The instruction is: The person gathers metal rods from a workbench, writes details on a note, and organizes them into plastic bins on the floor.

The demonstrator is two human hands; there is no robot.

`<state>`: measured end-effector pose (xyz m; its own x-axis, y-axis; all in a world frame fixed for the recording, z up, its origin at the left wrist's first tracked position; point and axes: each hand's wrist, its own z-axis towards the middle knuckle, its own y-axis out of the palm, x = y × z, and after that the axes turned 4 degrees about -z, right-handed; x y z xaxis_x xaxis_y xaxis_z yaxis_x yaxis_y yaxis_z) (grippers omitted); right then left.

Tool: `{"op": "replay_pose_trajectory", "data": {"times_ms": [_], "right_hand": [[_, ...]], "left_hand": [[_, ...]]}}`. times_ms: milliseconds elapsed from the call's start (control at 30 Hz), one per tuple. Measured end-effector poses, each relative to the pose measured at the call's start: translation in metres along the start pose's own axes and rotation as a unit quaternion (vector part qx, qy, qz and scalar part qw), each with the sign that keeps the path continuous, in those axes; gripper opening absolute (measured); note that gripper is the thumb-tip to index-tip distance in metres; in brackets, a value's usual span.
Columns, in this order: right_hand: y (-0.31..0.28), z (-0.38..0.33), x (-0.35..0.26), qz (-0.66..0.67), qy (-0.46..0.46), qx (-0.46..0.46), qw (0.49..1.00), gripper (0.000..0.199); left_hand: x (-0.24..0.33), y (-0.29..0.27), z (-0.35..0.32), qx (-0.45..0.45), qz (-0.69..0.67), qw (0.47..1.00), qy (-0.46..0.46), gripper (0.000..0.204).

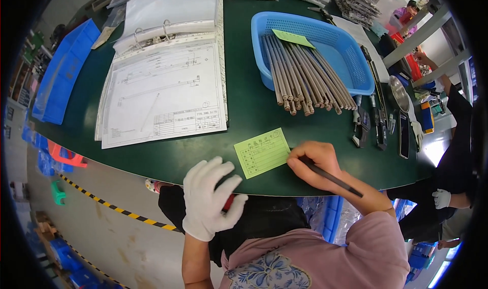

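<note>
A black pen [333,178] is gripped in my bare right hand [316,163], its writing end hidden by the fingers. That hand rests at the right edge of a yellow-green printed card [263,153], which lies tilted near the table's front edge and has some handwriting in its upper rows. My left hand [207,200], in a white glove, is just off the front edge to the left of the card. Its fingers curl around a small dark red thing [229,202], mostly hidden between thumb and fingers.
An open ring binder with a technical drawing [168,96] lies at left. Behind the card, a blue basket [351,88] holds many metal rods [300,81] under a green slip [293,38]. Calipers [362,124], a phone [404,136] and a metal bowl [398,93] lie at right. Other people are beyond.
</note>
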<state>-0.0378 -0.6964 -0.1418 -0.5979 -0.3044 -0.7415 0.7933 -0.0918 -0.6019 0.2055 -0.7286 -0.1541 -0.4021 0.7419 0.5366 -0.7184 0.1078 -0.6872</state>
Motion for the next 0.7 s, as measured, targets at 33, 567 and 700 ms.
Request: {"op": "replay_pose_trajectory", "data": {"times_ms": [33, 567, 700], "right_hand": [[0.000, 0.004, 0.004, 0.001, 0.001, -0.003, 1.000, 0.006], [-0.002, 0.003, 0.022, -0.117, -0.112, -0.017, 0.987, 0.023], [-0.001, 0.000, 0.025, -0.106, -0.090, -0.027, 0.990, 0.022]], "left_hand": [[0.001, 0.001, 0.002, -0.019, -0.018, 1.000, 0.007, 0.035], [0.016, 0.023, 0.011, -0.089, 0.034, 0.995, 0.006, 0.041], [0.018, 0.025, 0.013, -0.093, 0.036, 0.995, 0.000, 0.042]]}}
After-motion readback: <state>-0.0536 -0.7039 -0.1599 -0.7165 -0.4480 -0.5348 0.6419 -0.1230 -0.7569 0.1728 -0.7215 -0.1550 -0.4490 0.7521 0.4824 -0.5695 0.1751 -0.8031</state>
